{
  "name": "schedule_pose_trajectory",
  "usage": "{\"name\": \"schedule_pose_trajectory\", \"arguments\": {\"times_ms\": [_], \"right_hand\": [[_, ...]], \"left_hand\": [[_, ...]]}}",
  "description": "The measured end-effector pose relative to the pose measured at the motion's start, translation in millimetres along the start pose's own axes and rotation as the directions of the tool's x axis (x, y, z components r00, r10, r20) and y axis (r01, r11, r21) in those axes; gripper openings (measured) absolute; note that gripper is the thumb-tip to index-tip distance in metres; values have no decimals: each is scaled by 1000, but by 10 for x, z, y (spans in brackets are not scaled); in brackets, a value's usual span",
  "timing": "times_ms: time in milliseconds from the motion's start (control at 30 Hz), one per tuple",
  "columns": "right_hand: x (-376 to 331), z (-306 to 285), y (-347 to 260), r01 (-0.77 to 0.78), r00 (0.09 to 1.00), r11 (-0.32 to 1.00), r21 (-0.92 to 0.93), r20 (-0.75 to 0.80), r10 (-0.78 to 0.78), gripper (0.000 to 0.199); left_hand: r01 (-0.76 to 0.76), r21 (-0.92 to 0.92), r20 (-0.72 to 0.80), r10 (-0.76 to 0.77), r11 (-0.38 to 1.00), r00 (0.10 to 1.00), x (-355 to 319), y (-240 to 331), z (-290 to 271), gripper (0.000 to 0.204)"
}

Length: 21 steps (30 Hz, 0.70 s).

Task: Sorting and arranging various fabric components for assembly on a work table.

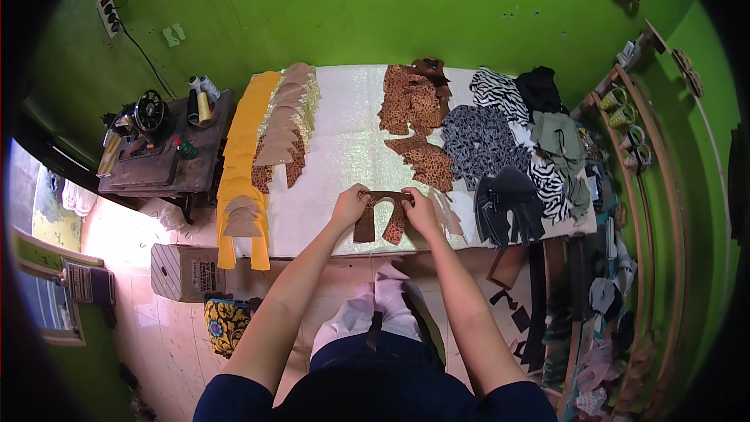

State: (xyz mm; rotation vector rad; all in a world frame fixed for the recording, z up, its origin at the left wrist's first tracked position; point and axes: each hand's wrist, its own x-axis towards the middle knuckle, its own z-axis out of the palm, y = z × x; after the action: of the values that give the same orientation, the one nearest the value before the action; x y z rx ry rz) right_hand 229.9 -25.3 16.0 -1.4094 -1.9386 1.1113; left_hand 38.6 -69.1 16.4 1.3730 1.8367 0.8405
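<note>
Close to the near edge of a table with a shimmering white cover [344,121], I hold up a U-shaped cut piece of leopard-print and brown material [395,228]. My left hand [351,206] pinches its upper left corner, while my right hand [421,211] grips the upper right one. The two legs of the piece hang down between my hands. Just right of it lie pale beige cut pieces [447,215]. Beyond my hands are stacked leopard-print pieces [410,105], with more leopard-print pieces [426,162] nearer to me.
Overlapping yellow pieces [244,141] and beige pieces [283,129] line the table's left side. At right lie grey-black patterned material [478,144], zebra-print pieces [500,94] and black pieces [508,207]. A sewing machine [144,121] stands left, a cardboard box [186,272] below, a wooden rack [637,164] right.
</note>
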Motion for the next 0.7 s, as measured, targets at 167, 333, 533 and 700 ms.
{"name": "schedule_pose_trajectory", "arguments": {"times_ms": [167, 333, 533, 700], "right_hand": [[-124, -55, 45, 176, 959, 961, -214, -183, -216, 29], [-192, -348, 198, 155, 933, 917, -367, -251, -258, 26], [-258, -743, 559, 111, 960, 918, -381, -199, -199, 17], [-211, -934, 666, 150, 968, 922, -356, -138, -211, 14]], "left_hand": [[-18, 52, -68, 21, 998, 997, -139, 91, 133, 26], [-143, 353, -235, 236, 925, 943, -292, 282, 322, 30], [-290, 268, -61, 317, 919, 946, -358, 570, 782, 22], [47, 144, 9, -49, 988, 999, -395, 646, 1265, 24]]}}
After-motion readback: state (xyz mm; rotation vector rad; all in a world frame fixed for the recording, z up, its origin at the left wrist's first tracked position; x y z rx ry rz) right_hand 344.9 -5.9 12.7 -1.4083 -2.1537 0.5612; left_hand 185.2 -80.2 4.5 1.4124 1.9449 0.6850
